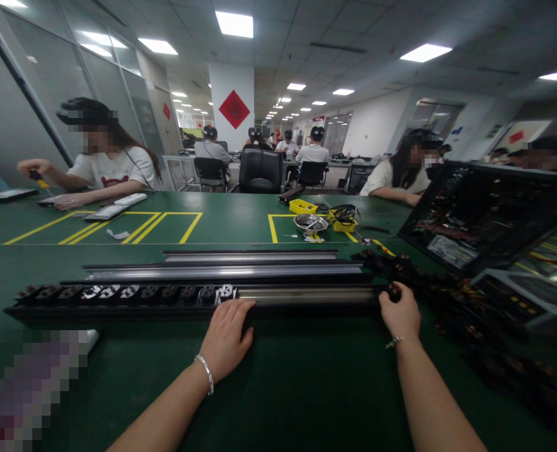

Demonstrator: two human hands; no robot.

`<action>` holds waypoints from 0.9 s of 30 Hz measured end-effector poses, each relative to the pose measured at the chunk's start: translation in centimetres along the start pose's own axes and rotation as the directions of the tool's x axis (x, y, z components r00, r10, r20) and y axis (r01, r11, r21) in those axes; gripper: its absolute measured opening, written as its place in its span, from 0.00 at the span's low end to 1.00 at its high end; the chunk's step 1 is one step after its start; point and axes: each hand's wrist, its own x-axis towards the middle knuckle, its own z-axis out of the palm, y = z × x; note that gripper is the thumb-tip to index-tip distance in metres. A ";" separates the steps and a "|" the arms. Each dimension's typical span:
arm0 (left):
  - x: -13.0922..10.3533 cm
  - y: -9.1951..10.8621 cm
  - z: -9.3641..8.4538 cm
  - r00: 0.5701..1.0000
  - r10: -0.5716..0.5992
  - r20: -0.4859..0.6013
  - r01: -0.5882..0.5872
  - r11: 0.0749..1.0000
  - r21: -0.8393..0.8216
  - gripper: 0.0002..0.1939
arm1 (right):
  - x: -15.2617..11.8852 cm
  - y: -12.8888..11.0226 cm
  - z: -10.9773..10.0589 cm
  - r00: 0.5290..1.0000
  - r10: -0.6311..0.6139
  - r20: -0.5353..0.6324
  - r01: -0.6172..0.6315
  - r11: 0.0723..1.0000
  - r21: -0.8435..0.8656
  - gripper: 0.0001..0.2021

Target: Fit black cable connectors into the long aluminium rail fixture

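Note:
A long black channel (306, 297) lies across the green table in front of me, its left part filled with a row of dark and white socket pieces (151, 292). My left hand (228, 339) rests on the channel's near edge beside the last white piece, fingers stretched out and thumb apart. At the channel's right end, my right hand (401, 314) pinches a small black piece (394, 291). Behind the channel lie two more metal-lined strips (231, 271). A heap of black pieces (471, 320) is to the right of my right hand.
An open computer case (476, 213) and a power supply (537, 300) stand at the right. Farther back are a metal bowl (310, 223) and yellow bins (302, 206). People sit at the left and right. A blurred flat object (28, 389) lies front left.

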 end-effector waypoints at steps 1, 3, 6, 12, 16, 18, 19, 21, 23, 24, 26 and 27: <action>0.0 0.0 0.0 1.000 -0.002 0.003 0.002 1.000 -0.001 0.23 | 0.0 -0.1 -0.1 1.000 0.016 0.009 -0.016 1.000 0.007 0.27; 0.0 0.0 0.0 1.000 -0.006 0.009 0.006 1.000 0.000 0.23 | -0.1 -0.2 -0.2 0.999 0.038 0.012 -0.039 0.999 0.018 0.27; 0.0 0.0 0.0 1.000 -0.007 0.016 0.007 1.000 0.005 0.23 | -0.1 -0.3 -0.2 0.998 0.054 0.009 -0.054 0.998 0.015 0.27; 0.0 0.0 -0.1 1.000 -0.004 0.029 0.004 1.000 0.010 0.23 | 0.2 0.3 -0.1 0.998 0.067 0.011 -0.067 0.998 0.005 0.26; 0.0 0.0 -0.1 0.999 -0.007 0.032 0.007 1.000 0.010 0.23 | 0.6 0.9 0.1 0.998 0.062 -0.026 -0.061 0.998 0.014 0.26; 0.0 0.0 0.0 1.000 -0.007 0.030 0.006 1.000 0.013 0.23 | 0.7 1.1 0.3 0.997 0.064 -0.036 -0.063 0.998 0.029 0.26; 0.0 0.0 0.0 1.000 -0.006 0.027 0.005 1.000 0.014 0.23 | 0.8 1.2 0.3 0.997 0.065 -0.044 -0.063 0.997 0.039 0.25; 0.0 0.0 0.0 1.000 -0.005 0.023 0.004 1.000 0.017 0.23 | 0.8 1.3 0.4 0.996 0.063 -0.062 -0.059 0.997 0.058 0.25; 0.0 0.0 0.0 1.000 -0.001 0.018 0.001 1.000 0.018 0.23 | 0.8 1.2 0.3 0.995 0.067 -0.074 -0.062 0.996 0.069 0.25; 0.0 0.0 0.0 1.000 0.000 0.015 -0.001 1.000 0.019 0.23 | 0.8 1.2 0.3 0.995 0.072 -0.076 -0.067 0.995 0.070 0.25; 0.0 0.0 0.0 1.000 0.004 0.010 -0.005 1.000 0.022 0.23 | 0.8 1.2 0.2 0.994 0.086 -0.067 -0.081 0.994 0.070 0.25; 0.0 0.0 0.0 1.000 0.006 0.008 -0.006 1.000 0.025 0.23 | 0.8 1.1 0.1 0.994 0.094 -0.058 -0.090 0.994 0.070 0.25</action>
